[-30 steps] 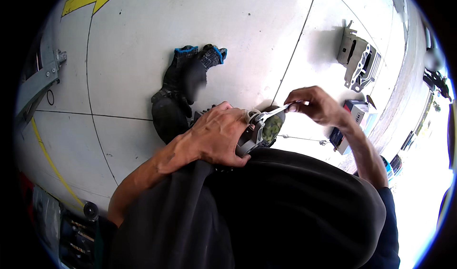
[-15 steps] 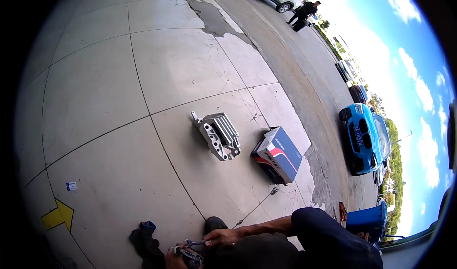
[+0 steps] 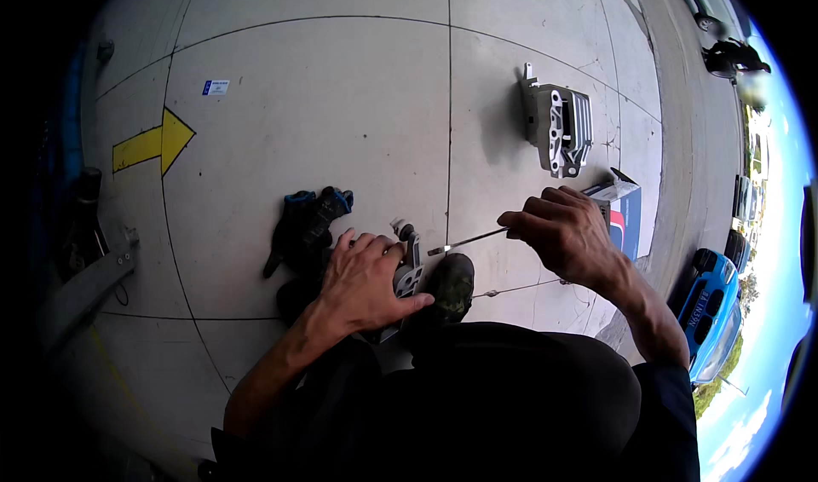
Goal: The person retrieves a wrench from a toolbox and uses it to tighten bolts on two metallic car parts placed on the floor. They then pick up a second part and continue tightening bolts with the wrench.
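The wrench [image 3: 479, 240] has come away from the grey metal bracket [image 3: 411, 271], where I had its head resting a second ago, and my view has swung back down from the yard to the floor [image 3: 375, 81]. Starting at the left of my view, I get a grey metal arm [image 3: 89, 299] reaching in low, then a yellow arrow [image 3: 141, 151] marked on the floor and a small blue-and-white card [image 3: 216, 87] above it. Next is a pair of dark gloves [image 3: 300, 230] with blue edging, near the left hand [image 3: 365, 279]. That hand's fingers are closed on the bracket, thumb on its near end. A patterned shoe [image 3: 453, 284] is just beside the bracket. The wrench points down and left, its tip above the shoe and apart from the bracket, its other end gripped in the fingers of the right hand [image 3: 562, 233]. Beyond that hand I have a finned metal part [image 3: 562, 132] on the floor, a box [image 3: 628, 218] partly behind the wrist, and a blue car [image 3: 714, 307] outside.
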